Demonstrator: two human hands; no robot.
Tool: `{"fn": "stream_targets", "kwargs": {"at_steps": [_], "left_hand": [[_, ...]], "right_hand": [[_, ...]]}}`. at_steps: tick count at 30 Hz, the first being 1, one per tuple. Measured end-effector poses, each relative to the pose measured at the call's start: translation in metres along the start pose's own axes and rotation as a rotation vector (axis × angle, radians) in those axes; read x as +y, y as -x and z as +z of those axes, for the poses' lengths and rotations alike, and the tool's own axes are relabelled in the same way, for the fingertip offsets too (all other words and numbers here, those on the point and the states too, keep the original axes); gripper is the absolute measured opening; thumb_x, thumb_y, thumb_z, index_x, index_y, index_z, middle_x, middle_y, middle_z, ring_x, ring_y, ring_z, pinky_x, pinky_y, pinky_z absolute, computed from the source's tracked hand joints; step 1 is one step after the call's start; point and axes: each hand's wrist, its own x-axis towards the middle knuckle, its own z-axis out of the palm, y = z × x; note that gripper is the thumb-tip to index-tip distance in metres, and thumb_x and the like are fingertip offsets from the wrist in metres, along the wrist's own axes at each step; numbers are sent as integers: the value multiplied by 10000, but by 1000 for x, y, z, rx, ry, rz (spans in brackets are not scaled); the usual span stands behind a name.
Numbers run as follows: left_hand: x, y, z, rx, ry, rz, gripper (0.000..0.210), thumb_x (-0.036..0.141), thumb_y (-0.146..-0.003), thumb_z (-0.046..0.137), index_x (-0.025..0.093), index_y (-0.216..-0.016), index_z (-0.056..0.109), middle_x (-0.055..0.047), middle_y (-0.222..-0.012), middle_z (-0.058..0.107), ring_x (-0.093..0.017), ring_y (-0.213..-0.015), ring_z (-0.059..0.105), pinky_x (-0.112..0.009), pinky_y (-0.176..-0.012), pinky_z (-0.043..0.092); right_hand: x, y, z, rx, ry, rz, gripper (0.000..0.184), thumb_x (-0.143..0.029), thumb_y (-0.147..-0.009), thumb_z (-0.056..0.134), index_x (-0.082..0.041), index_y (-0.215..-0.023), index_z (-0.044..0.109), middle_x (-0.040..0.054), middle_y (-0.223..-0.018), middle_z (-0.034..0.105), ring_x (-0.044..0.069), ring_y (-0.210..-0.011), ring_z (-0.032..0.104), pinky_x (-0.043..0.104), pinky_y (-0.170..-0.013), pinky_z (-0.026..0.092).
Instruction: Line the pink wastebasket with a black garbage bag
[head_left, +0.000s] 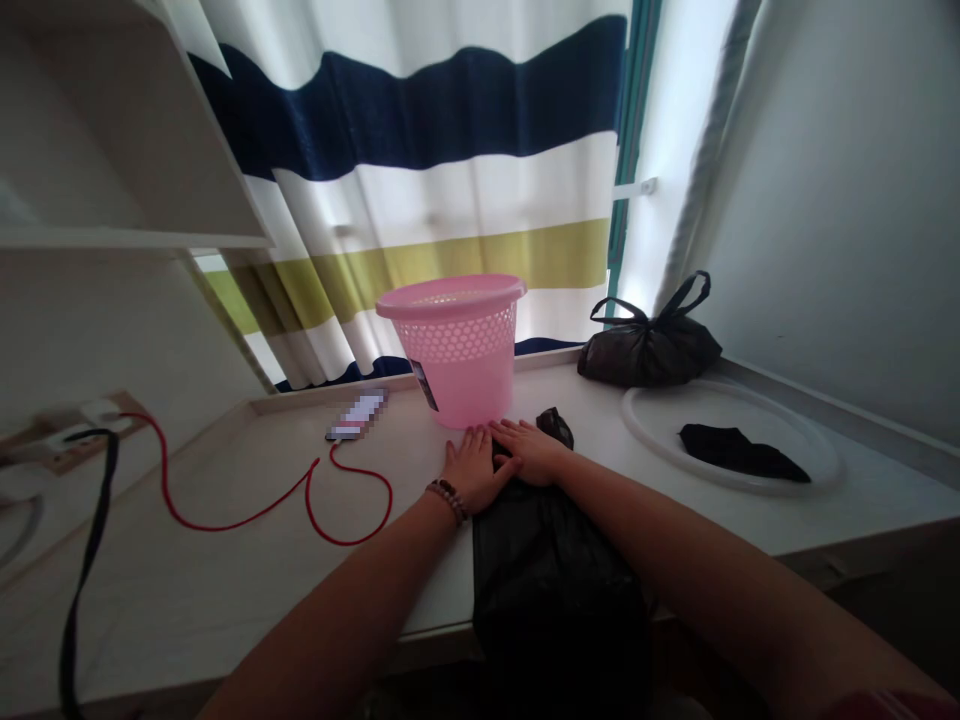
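A black plastic bag [551, 555] lies flattened on the desk and hangs over its front edge. My left hand [474, 470], with a beaded bracelet at the wrist, rests flat on the bag's far end, fingers stretched forward. Beside it, my right hand [529, 450] lies flat on the same end, its fingertips close to those of the left. A bunched bit of black plastic [556, 427] shows past the right hand. Just beyond my fingertips stands a pink wastebasket [472, 375], upright, with a mesh band below its rim.
A tied black bag [649, 350] sits at the back right. In front of it, a translucent white ring [637, 425] surrounds a black cloth-like piece [739, 455]. At left, a phone [358, 414] is plugged into a red cable [225, 527]. A striped curtain [450, 110] hangs behind.
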Motion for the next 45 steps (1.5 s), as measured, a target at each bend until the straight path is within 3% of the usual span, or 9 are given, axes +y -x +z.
{"fn": "stream_targets", "kwargs": {"at_steps": [6, 11, 19, 23, 26, 30, 35, 40, 45], "left_hand": [[-2, 5, 4, -50, -15, 50, 1080, 846, -776, 289, 98, -1540, 134, -152, -1599, 79, -358, -1471, 49, -579, -1154, 103], [-3, 4, 4, -52, -7, 46, 1060, 834, -779, 324, 116, -1539, 146, -155, -1596, 113, -371, -1465, 87, -579, -1151, 119], [-12, -6, 2, -16, 0, 39, 949, 748, -835, 374, 109, -1519, 221, -154, -1588, 170, -347, -1463, 129, -534, -1150, 183], [-14, -8, 0, -15, 8, 116, 881, 712, -854, 392, 190, -1535, 192, -87, -1605, 132, -338, -1470, 97, -548, -1146, 186], [-16, -10, -1, -46, 5, 168, 823, 703, -871, 363, 229, -1529, 220, -55, -1603, 158, -335, -1468, 114, -563, -1144, 181], [-21, -12, 1, -41, -1, 138, 839, 709, -865, 365, 190, -1517, 264, -67, -1596, 183, -331, -1461, 149, -526, -1159, 183], [-24, -12, 3, -20, 22, 114, 844, 707, -854, 391, 183, -1508, 293, -75, -1590, 206, -331, -1457, 168, -490, -1167, 190], [-24, -8, 1, -3, 35, 123, 830, 695, -851, 407, 168, -1488, 337, -91, -1573, 255, -338, -1453, 173, -486, -1169, 189], [-20, -1, -6, 12, 45, 107, 910, 733, -787, 476, 141, -1468, 354, -126, -1577, 225, -348, -1463, 121, -508, -1158, 204]], "right_hand": [[4, -9, 8, -17, 0, 38, 697, -493, -942, 369, -163, -1535, 213, 92, -1580, 207, 283, -1455, 185, 481, -1185, 115], [4, -9, 3, -15, -47, 33, 703, -480, -932, 407, -140, -1524, 243, 108, -1569, 237, 289, -1452, 197, 508, -1182, 132], [22, -2, -9, 162, -271, 11, 598, -396, -919, 480, -133, -1449, 396, 122, -1454, 459, 235, -1325, 451, 391, -1116, 351], [23, -1, -14, 212, -243, -28, 492, -297, -896, 498, -159, -1369, 501, 92, -1399, 526, 221, -1282, 497, 370, -1090, 390], [20, -1, -14, 210, -196, -28, 466, -275, -901, 475, -148, -1346, 523, 100, -1400, 524, 223, -1302, 475, 371, -1100, 376], [20, -2, -13, 192, -116, 39, 468, -275, -920, 436, -130, -1361, 501, 124, -1435, 480, 239, -1349, 416, 390, -1133, 320], [26, -3, -16, 115, -27, 269, 558, -300, -931, 394, -87, -1446, 364, 156, -1533, 321, 278, -1426, 266, 429, -1164, 227], [33, -3, -12, 185, 38, 492, 667, -467, -937, 352, -50, -1456, 308, 208, -1553, 239, 369, -1437, 182, 534, -1141, 195], [31, -5, 5, -13, 33, 504, 814, -629, -908, 316, -43, -1471, 289, 232, -1561, 189, 425, -1431, 155, 594, -1125, 163]]}}
